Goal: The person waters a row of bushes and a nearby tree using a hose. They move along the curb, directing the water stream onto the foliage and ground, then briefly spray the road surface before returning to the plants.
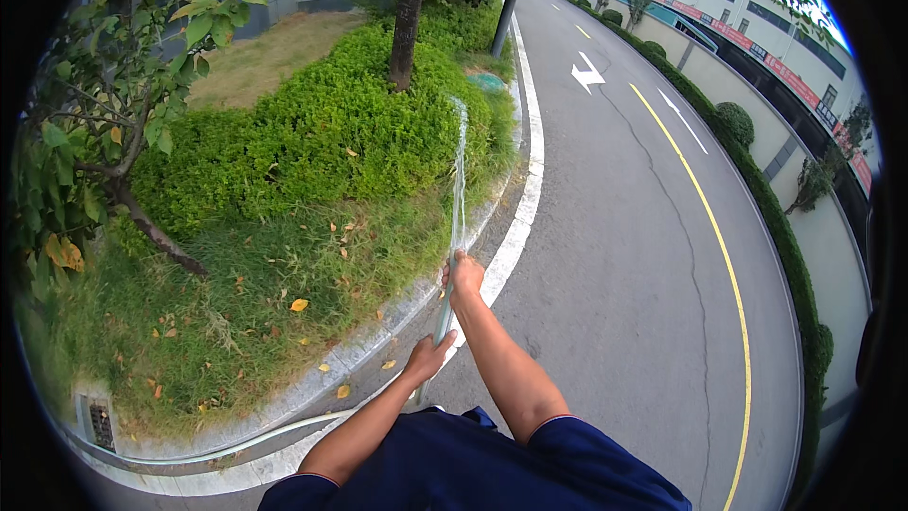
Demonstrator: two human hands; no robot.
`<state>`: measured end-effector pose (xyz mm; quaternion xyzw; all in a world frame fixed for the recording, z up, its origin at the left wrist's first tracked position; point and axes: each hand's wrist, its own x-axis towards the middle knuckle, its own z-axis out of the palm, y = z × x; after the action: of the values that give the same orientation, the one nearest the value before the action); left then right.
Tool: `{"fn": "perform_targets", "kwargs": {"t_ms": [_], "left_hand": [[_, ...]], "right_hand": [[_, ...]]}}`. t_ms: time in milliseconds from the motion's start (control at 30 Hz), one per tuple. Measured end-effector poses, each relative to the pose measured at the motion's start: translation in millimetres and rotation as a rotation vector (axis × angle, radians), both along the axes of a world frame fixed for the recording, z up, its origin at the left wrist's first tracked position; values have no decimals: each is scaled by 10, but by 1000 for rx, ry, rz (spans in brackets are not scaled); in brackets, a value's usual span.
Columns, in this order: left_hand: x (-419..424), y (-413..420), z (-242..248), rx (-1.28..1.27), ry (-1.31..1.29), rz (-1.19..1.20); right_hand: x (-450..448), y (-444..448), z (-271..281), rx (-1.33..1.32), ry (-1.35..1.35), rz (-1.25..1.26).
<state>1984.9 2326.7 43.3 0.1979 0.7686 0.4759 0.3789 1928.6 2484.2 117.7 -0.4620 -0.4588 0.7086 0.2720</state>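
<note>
My right hand (465,275) grips a translucent garden hose (445,317) close to its outlet end. Further back along the same hose, my left hand (427,357) is closed around it. A stream of water (460,170) leaves the outlet and arcs away from me onto the low green shrubs (355,121). The hose runs down past my left forearm, then bends left and lies along the gutter beside the stone kerb (372,341).
A tree trunk (408,21) rises from the shrubs, and a leaning small tree (152,227) stands at left. Grass (284,284) with fallen leaves borders the kerb. A drain grate (101,426) sits at lower left. The asphalt road (603,262) curves along the right, with a hedge (770,248) beyond.
</note>
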Motion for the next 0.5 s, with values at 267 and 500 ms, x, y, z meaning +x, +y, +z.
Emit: {"fn": "perform_targets", "kwargs": {"t_ms": [267, 500], "left_hand": [[101, -89, 131, 47, -110, 120], [141, -138, 132, 110, -111, 210]], "right_hand": [[-146, -248, 38, -9, -9, 379], [-218, -499, 116, 38, 26, 570]]}}
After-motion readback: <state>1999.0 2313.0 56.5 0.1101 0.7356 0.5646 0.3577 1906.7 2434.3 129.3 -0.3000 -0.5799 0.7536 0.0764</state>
